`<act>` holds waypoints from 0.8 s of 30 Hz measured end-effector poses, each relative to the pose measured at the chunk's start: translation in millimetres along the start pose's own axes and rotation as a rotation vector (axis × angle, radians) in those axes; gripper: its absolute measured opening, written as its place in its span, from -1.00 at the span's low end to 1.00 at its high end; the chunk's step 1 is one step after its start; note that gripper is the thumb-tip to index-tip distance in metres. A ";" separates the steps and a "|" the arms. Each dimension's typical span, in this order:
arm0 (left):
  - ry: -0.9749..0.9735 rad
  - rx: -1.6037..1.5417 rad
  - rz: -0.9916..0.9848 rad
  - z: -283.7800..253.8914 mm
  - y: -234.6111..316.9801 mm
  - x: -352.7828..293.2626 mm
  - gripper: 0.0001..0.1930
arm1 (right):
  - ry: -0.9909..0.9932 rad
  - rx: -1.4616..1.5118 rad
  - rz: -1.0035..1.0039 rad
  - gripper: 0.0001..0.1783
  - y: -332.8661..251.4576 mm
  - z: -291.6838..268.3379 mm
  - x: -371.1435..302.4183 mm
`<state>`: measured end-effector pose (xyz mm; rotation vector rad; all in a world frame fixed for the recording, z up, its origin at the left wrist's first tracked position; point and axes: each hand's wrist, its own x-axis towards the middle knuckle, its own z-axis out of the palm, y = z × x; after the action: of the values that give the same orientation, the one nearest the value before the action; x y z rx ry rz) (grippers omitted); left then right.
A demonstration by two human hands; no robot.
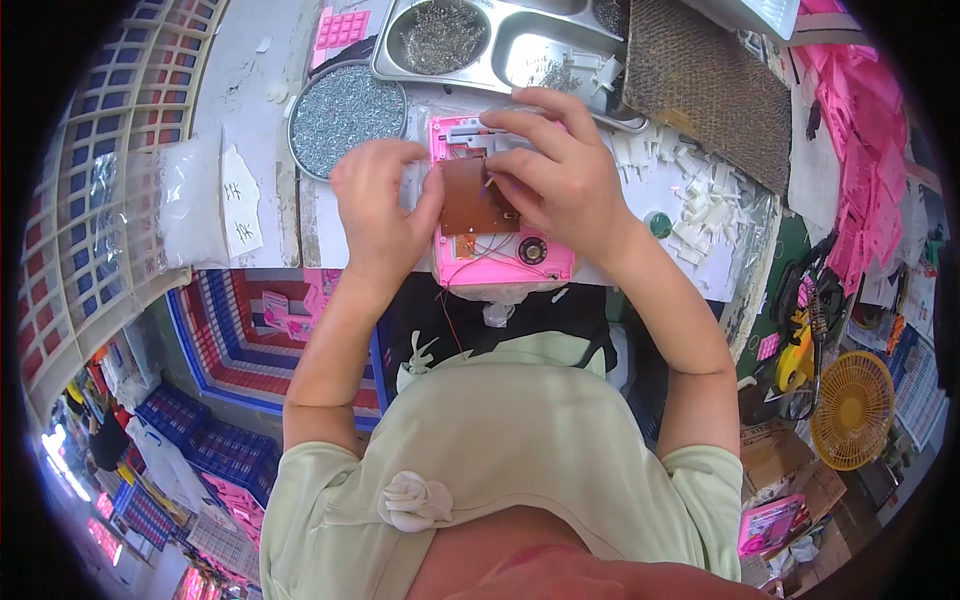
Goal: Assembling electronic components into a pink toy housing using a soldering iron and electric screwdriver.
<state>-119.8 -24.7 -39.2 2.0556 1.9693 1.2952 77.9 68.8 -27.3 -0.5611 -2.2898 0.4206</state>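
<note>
A pink plastic casing [490,271] lies on the bench in front of me, its inside facing up, with thin wires and a round black part [532,250] near its front edge. Over its middle is a brown circuit board [465,195]. My left hand [385,205] is curled at the left side, its thumb against the board's edge. From the right, my right hand [565,170] reaches over the board, thumb and fingers pinched at its upper right. A small pale bit shows at those fingertips, too small to name.
A round tray of small metal screws [348,115] stands at the far left of the casing. Behind is a steel compartment tray [500,75] with small metal parts. White plastic pieces [705,200] lie scattered at right, near a brown textured mat [700,85]. A plastic basket [100,200] rises at left.
</note>
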 end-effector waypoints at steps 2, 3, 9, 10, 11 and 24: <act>0.077 0.006 0.007 1.6 6.9 2.0 -0.73 | 0.030 0.043 0.094 -0.86 -2.2 -3.6 -7.0; 0.070 -0.027 0.018 -2.5 16.4 -0.4 -0.70 | 0.045 0.064 0.141 -0.87 -2.9 -5.5 -9.5; -0.100 0.039 0.061 15.2 27.9 8.4 -0.74 | 0.087 0.188 0.344 -0.93 -9.2 -4.1 -7.8; -0.105 0.034 0.074 18.4 25.4 10.7 -0.73 | 0.078 0.185 0.338 -0.92 -10.3 -5.9 -7.4; -0.110 0.029 0.087 20.6 23.2 12.9 -0.73 | 0.069 0.181 0.332 -0.91 -11.9 -8.0 -6.5; -0.071 0.065 0.146 25.8 20.4 12.0 -0.82 | 0.090 0.214 0.334 -0.93 -9.9 -1.6 -7.9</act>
<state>-90.4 -5.6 -38.9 2.2799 1.8879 1.1771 81.4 56.5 -26.3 -0.8374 -2.0359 0.7752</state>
